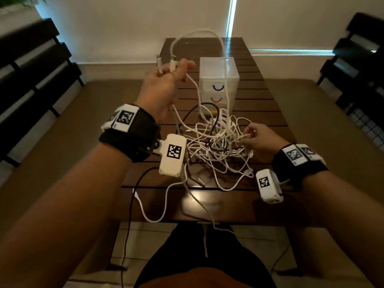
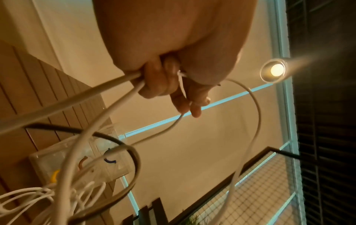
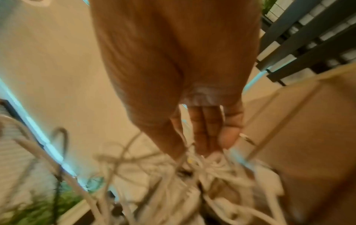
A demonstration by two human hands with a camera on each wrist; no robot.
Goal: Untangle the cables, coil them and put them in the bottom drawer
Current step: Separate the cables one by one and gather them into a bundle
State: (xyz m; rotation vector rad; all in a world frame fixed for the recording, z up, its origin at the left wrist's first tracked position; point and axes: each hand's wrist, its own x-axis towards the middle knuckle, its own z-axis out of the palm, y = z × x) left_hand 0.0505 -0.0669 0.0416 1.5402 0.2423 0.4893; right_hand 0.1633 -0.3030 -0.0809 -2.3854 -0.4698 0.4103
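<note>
Above the table's left side, the left hand point(image 1: 164, 86) grips a white cable point(image 1: 197, 36) while the right hand point(image 1: 260, 139) pinches the tangle point(image 1: 218, 142) below-right.

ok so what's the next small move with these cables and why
Probably keep the left hand lifting its white cable while the right hand holds down the tangle: the cable's lower run still disappears into that pile, so it isn't free to coil.

Cables point(image 1: 218, 142) mostly white, few black; drawer handles point(image 1: 218, 87) blue, red, seemingly yellow.
</note>
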